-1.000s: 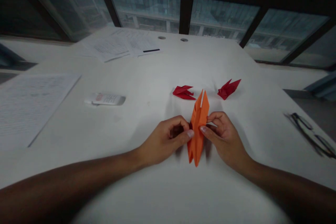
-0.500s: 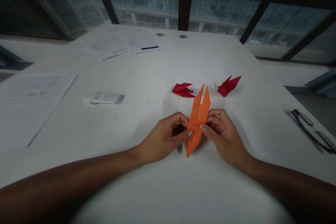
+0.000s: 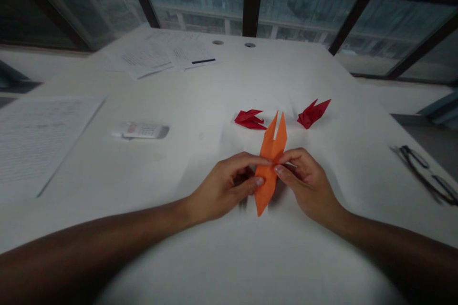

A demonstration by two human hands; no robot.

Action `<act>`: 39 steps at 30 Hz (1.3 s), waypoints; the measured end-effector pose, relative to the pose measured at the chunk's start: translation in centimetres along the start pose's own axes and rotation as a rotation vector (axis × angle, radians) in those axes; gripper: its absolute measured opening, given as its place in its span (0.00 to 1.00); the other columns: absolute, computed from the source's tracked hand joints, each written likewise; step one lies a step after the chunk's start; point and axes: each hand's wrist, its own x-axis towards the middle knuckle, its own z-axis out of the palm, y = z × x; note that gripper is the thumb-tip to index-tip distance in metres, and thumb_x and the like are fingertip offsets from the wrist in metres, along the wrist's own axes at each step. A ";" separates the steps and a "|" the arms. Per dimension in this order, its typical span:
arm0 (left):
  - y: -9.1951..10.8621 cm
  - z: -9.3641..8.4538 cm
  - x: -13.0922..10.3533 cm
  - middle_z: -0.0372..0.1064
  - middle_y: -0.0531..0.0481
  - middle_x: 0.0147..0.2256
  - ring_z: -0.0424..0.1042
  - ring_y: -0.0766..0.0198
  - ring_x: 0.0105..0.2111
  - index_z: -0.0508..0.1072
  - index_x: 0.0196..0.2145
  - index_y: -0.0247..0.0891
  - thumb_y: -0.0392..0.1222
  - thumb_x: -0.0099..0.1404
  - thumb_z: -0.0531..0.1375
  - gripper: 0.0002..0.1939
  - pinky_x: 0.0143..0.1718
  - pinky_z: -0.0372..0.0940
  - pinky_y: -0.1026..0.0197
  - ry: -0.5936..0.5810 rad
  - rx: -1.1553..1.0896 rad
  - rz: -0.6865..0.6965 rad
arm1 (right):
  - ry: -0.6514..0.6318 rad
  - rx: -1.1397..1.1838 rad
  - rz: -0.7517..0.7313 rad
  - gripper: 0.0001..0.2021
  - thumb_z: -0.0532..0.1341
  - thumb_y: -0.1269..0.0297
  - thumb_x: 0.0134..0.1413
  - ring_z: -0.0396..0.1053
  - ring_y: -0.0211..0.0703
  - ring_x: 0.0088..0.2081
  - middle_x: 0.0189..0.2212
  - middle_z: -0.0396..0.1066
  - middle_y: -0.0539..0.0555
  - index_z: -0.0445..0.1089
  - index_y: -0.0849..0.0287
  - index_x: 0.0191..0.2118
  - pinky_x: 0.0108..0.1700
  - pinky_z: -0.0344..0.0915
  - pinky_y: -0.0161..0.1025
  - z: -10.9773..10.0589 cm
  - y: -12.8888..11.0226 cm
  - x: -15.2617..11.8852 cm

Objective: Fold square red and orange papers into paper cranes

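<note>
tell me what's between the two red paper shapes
In the head view, the orange paper shows its two pointed tips between the left red shape and the right red shape, with white table visible around them.

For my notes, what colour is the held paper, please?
The paper is orange, in the head view.

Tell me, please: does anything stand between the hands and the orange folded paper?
Nothing visible does: the left hand and the right hand both touch the orange folded paper. The nearest red folded paper lies beyond the hands, not between.
</note>
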 end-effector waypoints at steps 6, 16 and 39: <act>0.4 -0.1 -0.1 0.72 0.46 0.43 0.71 0.66 0.35 0.74 0.54 0.38 0.36 0.72 0.58 0.15 0.36 0.67 0.61 -0.045 -0.033 -0.029 | -0.024 -0.035 0.031 0.10 0.62 0.64 0.66 0.76 0.43 0.46 0.48 0.78 0.52 0.75 0.49 0.51 0.48 0.72 0.41 -0.4 -0.1 -0.1; -0.1 -0.2 -0.3 0.74 0.42 0.50 0.76 0.57 0.46 0.66 0.59 0.42 0.33 0.68 0.60 0.23 0.46 0.71 0.55 -0.041 -0.066 0.031 | -0.068 0.035 0.015 0.10 0.65 0.67 0.63 0.77 0.43 0.47 0.47 0.79 0.51 0.75 0.49 0.49 0.52 0.73 0.41 -0.4 -0.3 -0.3; 0.7 -0.5 -0.2 0.73 0.44 0.46 0.72 0.61 0.41 0.73 0.54 0.37 0.41 0.72 0.61 0.15 0.43 0.68 0.60 -0.053 -0.100 -0.018 | -0.103 -0.047 -0.030 0.07 0.65 0.62 0.64 0.74 0.44 0.39 0.40 0.76 0.52 0.76 0.50 0.46 0.42 0.74 0.41 -0.7 -1.0 -0.5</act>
